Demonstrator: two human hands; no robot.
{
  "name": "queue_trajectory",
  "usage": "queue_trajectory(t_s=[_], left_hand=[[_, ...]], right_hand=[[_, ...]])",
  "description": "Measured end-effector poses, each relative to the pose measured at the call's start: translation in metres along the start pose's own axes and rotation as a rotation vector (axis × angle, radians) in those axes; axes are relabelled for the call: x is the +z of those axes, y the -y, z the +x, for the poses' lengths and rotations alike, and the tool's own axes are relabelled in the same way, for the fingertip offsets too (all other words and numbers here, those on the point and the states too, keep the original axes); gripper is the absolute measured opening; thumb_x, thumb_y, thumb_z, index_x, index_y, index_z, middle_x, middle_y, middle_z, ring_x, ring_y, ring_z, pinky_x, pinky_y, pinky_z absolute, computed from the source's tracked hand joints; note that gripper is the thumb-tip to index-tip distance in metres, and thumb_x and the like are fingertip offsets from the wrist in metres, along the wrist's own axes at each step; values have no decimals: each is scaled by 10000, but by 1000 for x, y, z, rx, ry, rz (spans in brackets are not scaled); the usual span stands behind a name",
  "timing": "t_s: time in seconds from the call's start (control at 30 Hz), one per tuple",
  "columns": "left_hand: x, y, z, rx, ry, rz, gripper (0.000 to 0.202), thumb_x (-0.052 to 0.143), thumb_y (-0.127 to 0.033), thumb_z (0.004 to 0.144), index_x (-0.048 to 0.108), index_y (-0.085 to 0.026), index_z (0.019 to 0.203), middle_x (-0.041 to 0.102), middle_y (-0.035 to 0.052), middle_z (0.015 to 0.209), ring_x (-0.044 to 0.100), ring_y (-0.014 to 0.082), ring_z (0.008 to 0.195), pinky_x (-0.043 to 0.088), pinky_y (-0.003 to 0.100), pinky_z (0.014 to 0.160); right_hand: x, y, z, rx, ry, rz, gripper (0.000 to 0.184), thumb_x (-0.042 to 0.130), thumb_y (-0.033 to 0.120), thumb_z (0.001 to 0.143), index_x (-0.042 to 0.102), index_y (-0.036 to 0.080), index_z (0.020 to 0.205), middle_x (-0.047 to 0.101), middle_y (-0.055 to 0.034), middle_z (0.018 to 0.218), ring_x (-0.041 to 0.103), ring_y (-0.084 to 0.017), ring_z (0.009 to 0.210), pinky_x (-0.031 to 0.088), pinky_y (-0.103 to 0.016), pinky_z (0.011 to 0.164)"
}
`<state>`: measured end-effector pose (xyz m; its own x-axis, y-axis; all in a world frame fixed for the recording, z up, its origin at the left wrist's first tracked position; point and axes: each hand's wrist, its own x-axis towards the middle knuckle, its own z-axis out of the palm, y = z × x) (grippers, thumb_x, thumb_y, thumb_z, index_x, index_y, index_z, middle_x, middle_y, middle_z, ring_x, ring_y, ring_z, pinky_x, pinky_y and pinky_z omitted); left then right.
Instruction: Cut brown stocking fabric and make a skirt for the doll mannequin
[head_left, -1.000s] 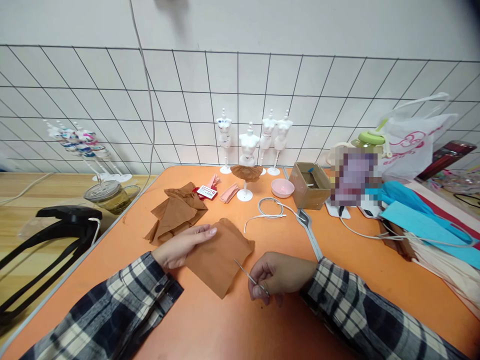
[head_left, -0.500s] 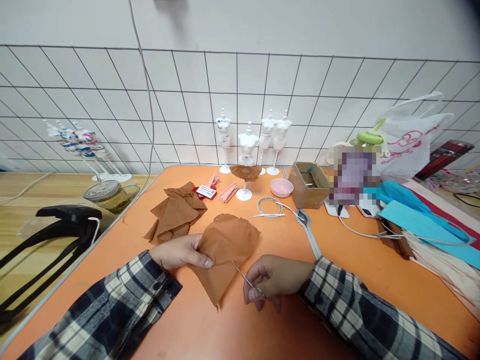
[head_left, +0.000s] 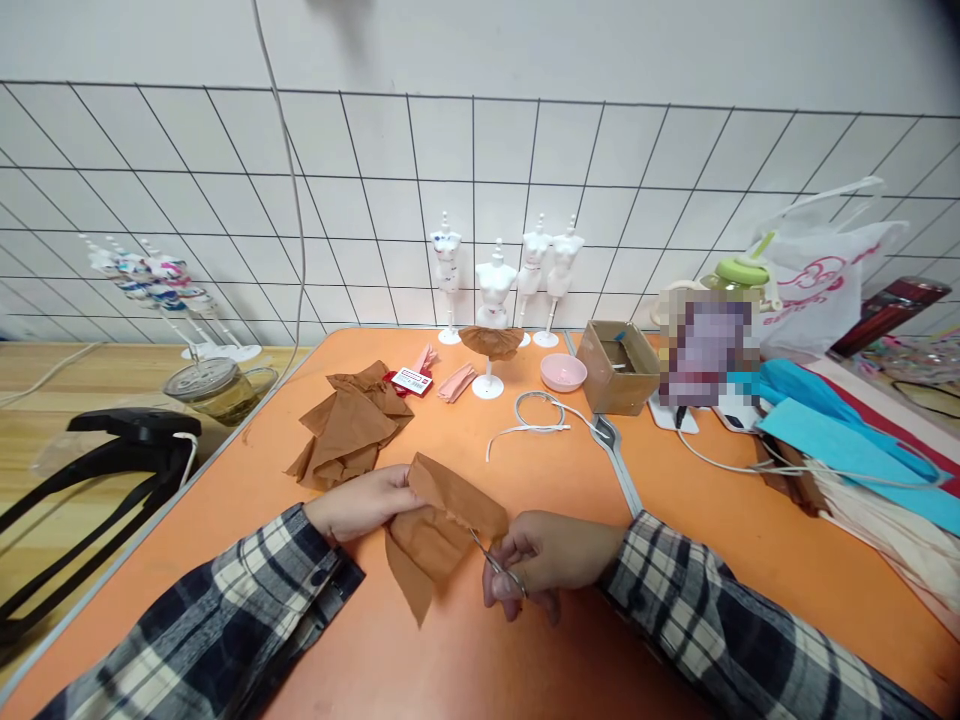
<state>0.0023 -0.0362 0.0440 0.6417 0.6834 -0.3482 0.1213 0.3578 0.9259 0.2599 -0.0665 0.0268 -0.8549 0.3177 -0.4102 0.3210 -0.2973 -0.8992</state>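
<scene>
My left hand (head_left: 364, 502) pinches a brown piece of fabric (head_left: 439, 520) and holds it folded and lifted just above the orange table (head_left: 720, 540). My right hand (head_left: 555, 560) grips small metal scissors (head_left: 491, 560), whose thin blades point up and left and touch the right edge of the fabric. Both sleeves are plaid. A pile of similar brown fabric pieces (head_left: 349, 425) lies behind my left hand.
Small white mannequin torsos (head_left: 496, 290) stand at the table's back edge, one wearing a brown skirt. Nearby are a pink bowl (head_left: 563, 372), a cardboard box (head_left: 619, 368), a white cord (head_left: 536, 415), pink fabric strips (head_left: 457, 383) and blue paper (head_left: 840, 435). A glass cup (head_left: 217, 388) sits left.
My left hand went from lying flat on the fabric to pinching it, then lifted and folded it toward the scissors. My right hand stayed in place with the scissors.
</scene>
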Motion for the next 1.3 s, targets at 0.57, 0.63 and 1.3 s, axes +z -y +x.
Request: queue_trajectory(t_s=[0.57,0.63,1.3], left_hand=[[4,-8,-2,-228,-179,343,247,722,-408,700,673,-168,670,640,-19,616,527,123,521,393,211,500],[2,-10,-4,-273,-145,286,317,727,-469,705,663,-161,666,622,-18,589,493,112,488,362,210,470],[-4,-10,-7,-56,11,-122,249,740,-316,788,690,-157,973,741,85,958,694,210,835,521,298,764]], right_hand=[[-5,-1,-2,-164,208,169,616,649,614,773,660,95,1105,699,-79,822,579,-76,499,489,-171,451],[-8,-4,-1,-246,176,275,704,610,654,780,611,94,1206,706,-88,812,568,-82,448,470,-181,407],[-8,-3,2,-370,-438,333,493,640,542,817,609,139,1099,635,-166,1197,666,-136,750,513,-178,486]])
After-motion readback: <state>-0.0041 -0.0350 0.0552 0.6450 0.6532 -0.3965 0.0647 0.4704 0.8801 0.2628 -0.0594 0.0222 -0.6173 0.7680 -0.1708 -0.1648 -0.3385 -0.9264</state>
